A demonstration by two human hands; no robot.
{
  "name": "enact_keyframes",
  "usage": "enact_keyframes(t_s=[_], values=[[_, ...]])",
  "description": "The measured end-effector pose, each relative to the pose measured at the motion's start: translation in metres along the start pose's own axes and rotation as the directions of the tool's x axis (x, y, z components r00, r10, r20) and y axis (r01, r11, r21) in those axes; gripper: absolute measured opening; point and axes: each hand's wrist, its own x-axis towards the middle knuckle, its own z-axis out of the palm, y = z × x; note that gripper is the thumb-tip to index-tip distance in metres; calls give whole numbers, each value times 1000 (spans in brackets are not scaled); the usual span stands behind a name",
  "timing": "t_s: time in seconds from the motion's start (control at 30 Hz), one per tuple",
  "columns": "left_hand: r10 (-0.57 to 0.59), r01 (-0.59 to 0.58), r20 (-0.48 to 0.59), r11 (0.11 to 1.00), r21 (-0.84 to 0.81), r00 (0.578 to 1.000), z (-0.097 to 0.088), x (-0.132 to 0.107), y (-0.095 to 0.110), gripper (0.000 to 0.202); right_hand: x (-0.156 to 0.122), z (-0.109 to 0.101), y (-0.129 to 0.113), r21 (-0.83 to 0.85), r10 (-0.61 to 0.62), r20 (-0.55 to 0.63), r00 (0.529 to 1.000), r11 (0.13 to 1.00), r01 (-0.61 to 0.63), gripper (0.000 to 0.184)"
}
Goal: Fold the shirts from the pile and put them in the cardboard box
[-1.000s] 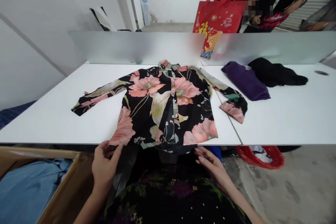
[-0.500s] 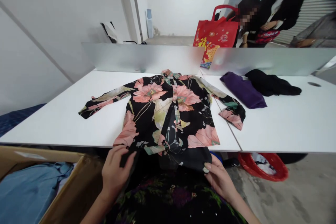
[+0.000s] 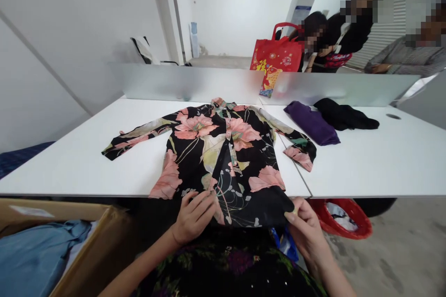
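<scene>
A black blouse with large pink flowers lies spread face up on the white table, sleeves out to both sides. Its hem hangs over the near edge. My left hand rests on the hem near the middle, its fingers closed on the fabric. My right hand pinches the hem's right corner from below the table edge.
A folded purple garment and a black garment lie at the back right. A red bag stands behind the low divider, with people beyond it. A cardboard box with blue cloth is at lower left, a red basket under the table.
My left hand has moved right along the hem to its middle. My right hand has taken hold of the hem's right corner. The view has tilted up a little.
</scene>
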Motion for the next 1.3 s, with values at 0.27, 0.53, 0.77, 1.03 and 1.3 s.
enact_keyframes(t_s=[0.27, 0.53, 0.77, 1.03, 1.3], values=[[35, -15, 156, 992, -127, 987, -15, -16, 2, 16, -5, -24, -5, -567, -60, 180, 982, 809, 153, 13], [-64, 103, 246, 983, -151, 967, 5, 30, 3, 25, 12, -44, 31, -667, -23, -242, 970, 730, -149, 33], [172, -119, 425, 982, -149, 889, 68, 81, 26, 28, 13, -15, 71, -246, 201, -136, 970, 942, -230, 35], [29, 10, 178, 977, -215, 984, 71, 82, 22, 25, 6, -38, 65, -267, 37, -197, 980, 960, -90, 30], [-46, 56, 89, 991, -119, 995, 46, 76, 9, 29, -1, -35, 54, -129, 31, -218, 975, 990, -60, 35]])
